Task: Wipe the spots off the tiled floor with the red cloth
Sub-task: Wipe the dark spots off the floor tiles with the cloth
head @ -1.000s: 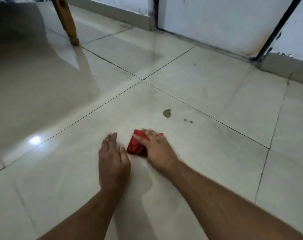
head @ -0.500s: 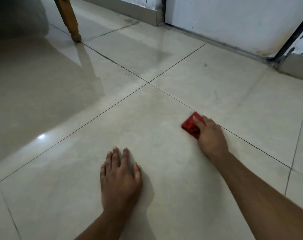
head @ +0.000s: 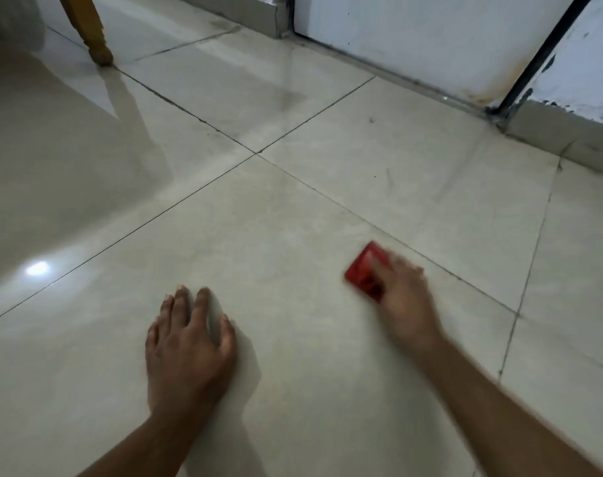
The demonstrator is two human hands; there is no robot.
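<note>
Your right hand (head: 401,299) presses the folded cloth (head: 366,271) flat on the tile, just short of a grout line (head: 472,285); left hand (head: 189,342) lies open, empty, bracing nearby. Risk: the cloth could slip from under your fingers or smear residue into the grout. Chair leg (head: 93,36) and wall (head: 431,39) stand well beyond the cloth; nothing blocks.
</note>
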